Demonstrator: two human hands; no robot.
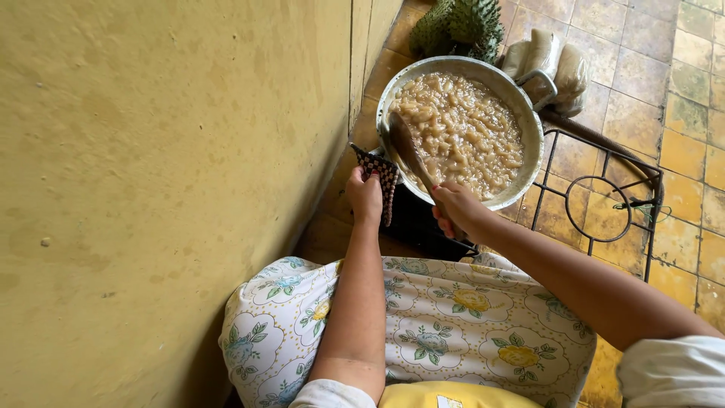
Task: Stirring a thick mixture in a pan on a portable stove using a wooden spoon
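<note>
A full pan of pale chunks was mid-stir, right hand fingers clamped on the wooden spoon, left hand fingers gripping a checked cloth at the rim.

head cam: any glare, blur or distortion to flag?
Head view: soft, even daylight, no hard shadows; mild sheen on the pan rim and wet food; slight blur on the right hand and spoon; left hand sharp; wide-angle bending along the wall.

From my remote seat I cannot see the pan's near handle under the checked cloth, the wooden spoon's grip inside my right hand, or the spiky green fruit cut by the top edge.
</note>
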